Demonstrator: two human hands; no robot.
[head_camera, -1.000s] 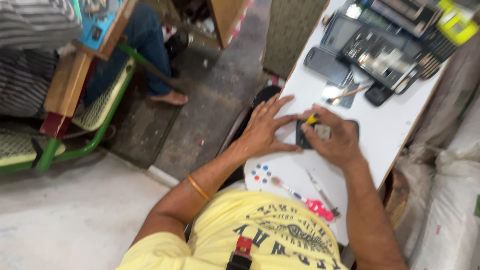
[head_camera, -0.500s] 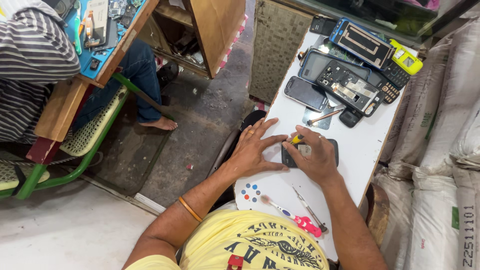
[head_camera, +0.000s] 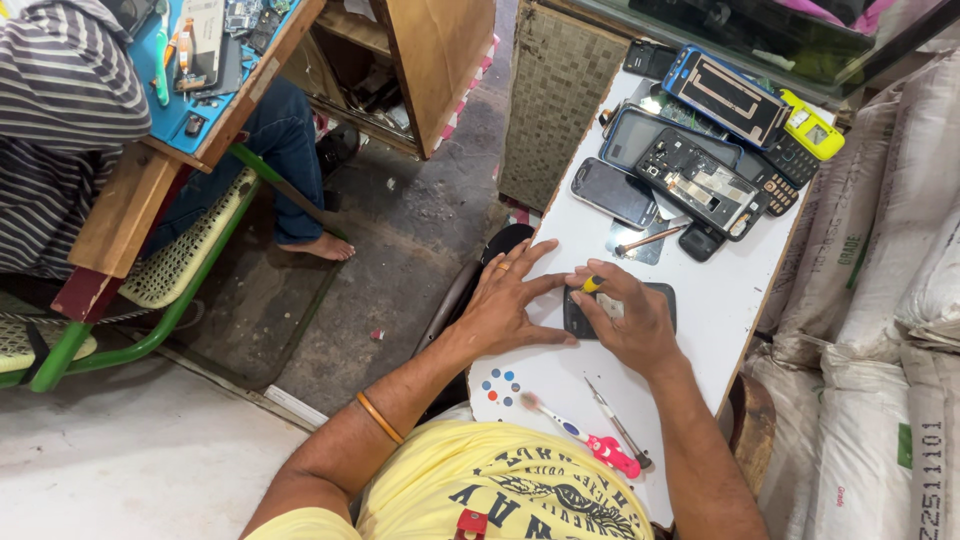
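A dark phone (head_camera: 662, 297) lies flat on the white table (head_camera: 730, 310), partly covered by both hands. My left hand (head_camera: 505, 305) rests spread on the table with its fingertips pressing the phone's left edge. My right hand (head_camera: 628, 318) lies over the phone and grips a small yellow-tipped tool (head_camera: 593, 284), whose tip meets the phone's upper left corner. Just beyond, a thin brown-handled tool (head_camera: 650, 239) lies on a grey plate.
Several phones and opened phone bodies (head_camera: 700, 180) crowd the table's far end, with a yellow keypad phone (head_camera: 812, 125). A pink-handled brush (head_camera: 585, 437) and a screwdriver (head_camera: 618, 432) lie near me. Sacks (head_camera: 880, 300) stand right. A seated person (head_camera: 60, 120) works left at a wooden bench.
The view has shifted, so the table's far end and the left bench show more. Both hands stay on the dark phone with little movement.
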